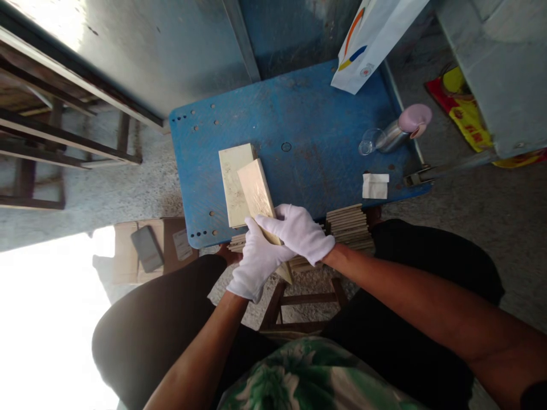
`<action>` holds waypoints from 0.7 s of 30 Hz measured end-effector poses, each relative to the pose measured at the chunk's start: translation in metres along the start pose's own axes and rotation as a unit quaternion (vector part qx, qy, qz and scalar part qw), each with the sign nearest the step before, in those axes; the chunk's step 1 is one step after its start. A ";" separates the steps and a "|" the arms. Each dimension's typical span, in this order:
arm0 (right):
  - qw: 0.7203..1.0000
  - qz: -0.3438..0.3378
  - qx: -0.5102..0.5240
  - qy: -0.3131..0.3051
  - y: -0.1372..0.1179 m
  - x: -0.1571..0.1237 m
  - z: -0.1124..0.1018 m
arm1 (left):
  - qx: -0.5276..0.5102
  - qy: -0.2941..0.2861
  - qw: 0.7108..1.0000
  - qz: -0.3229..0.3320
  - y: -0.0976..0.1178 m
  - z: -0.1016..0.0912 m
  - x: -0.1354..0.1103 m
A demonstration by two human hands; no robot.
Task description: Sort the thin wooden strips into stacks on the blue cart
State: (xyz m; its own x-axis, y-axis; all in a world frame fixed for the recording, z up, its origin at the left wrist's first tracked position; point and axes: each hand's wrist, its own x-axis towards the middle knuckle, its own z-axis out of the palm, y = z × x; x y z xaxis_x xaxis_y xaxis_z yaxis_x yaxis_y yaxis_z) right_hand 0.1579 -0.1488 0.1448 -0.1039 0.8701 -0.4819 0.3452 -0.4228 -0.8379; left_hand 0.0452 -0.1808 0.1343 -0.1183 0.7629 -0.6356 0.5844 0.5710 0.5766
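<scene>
Both my hands wear white gloves and meet at the near edge of a blue table (307, 136). My left hand (261, 259) grips the lower part of a pale, thin rectangular board (258, 185) from below and the left. Across its right side, my right hand (297, 230) is closed on the same board, near its lower end. The board is tilted and its far end overlaps a short stack of similar pale boards (234, 182) lying on the table. Below my hands, more thin boards (349, 226) are stacked on edge in a row, partly hidden by my gloves.
On the table's right stand a steel flask with a pink lid (395, 134), a clear cup (368, 142) and a folded white paper (375, 186). A white bag (363, 51) stands at the back. A phone (147, 249) lies on a cardboard box (123, 245) at left.
</scene>
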 end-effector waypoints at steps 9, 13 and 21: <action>0.998 -0.002 0.056 -0.040 0.001 0.000 0.003 | -0.022 -0.040 0.999 -0.003 0.005 -0.016 -0.008; 0.996 -0.001 0.064 -0.069 0.003 0.001 0.005 | -0.024 -0.047 0.999 -0.001 0.007 -0.024 -0.011; 0.995 0.000 0.037 -0.087 -0.003 0.000 0.000 | -0.049 -0.065 0.996 -0.019 0.008 -0.035 -0.016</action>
State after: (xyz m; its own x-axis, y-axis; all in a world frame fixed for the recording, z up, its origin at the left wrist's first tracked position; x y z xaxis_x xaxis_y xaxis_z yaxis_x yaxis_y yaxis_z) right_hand 0.1568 -0.1482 0.1470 -0.2672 0.8158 -0.5129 0.2767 -0.4449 -0.8518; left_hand 0.0235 -0.1780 0.1666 -0.0296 0.6977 -0.7158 0.4995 0.6306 0.5940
